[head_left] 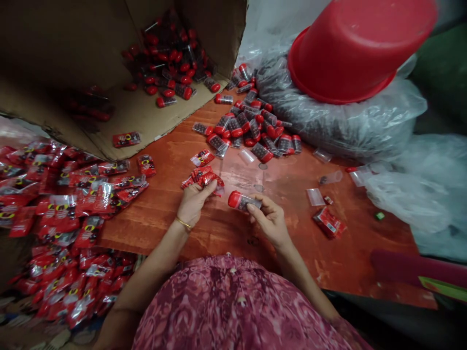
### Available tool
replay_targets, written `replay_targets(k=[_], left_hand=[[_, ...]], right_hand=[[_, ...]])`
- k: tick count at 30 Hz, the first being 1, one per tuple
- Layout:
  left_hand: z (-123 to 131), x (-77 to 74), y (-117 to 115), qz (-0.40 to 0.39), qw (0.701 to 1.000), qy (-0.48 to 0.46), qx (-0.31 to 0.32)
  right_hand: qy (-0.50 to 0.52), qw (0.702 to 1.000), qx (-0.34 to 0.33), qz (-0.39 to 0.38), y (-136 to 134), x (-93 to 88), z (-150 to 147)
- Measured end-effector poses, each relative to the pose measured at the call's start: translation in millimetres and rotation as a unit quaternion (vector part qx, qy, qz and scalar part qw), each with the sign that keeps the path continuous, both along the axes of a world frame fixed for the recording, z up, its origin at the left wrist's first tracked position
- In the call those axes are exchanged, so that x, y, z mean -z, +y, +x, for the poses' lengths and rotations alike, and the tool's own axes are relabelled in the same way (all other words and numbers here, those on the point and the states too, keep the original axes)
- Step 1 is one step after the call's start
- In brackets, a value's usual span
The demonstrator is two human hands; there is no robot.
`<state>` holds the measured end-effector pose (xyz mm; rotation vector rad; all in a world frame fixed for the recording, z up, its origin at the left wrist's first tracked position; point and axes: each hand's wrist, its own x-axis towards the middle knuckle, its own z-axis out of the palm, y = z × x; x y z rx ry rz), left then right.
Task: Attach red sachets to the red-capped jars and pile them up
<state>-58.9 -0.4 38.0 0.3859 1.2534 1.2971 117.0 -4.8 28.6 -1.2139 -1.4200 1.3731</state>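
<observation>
In my right hand [272, 218] is a small clear tube with a red cap [239, 200] and dark contents, held between thumb and fingers, cap pointing left. My left hand [193, 201], with a bangle at its wrist, pinches a bunch of red printed packets [200, 177] at the table's middle. A single red packet [202, 157] lies just beyond that bunch. Farther back, a heap of similar red-capped tubes [248, 124] spreads over the reddish table [164, 223]. A clear empty sleeve [247, 155] lies at the near side of the heap.
An open cardboard box [73, 53] at back left holds more capped tubes. Many filled red packets [58, 214] pile up on the left. A red bucket [357, 48] sits upside down on a large plastic sack [335, 121]. Loose packets [329, 222] and another plastic bag [404, 197] lie at right.
</observation>
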Motion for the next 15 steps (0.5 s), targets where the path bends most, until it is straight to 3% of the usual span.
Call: replay_targets(k=[11,15], left_hand=[[2,1.5,-4,0.090,0.990,0.097,0.049],[1,0.0,-7,0.095,0.991,0.059,0.070]], right_hand=[[-0.087,0.990,-0.021,0.106,-6,1.5,4],[-0.082,0.992,0.008,0.096,-4,7.5,3]])
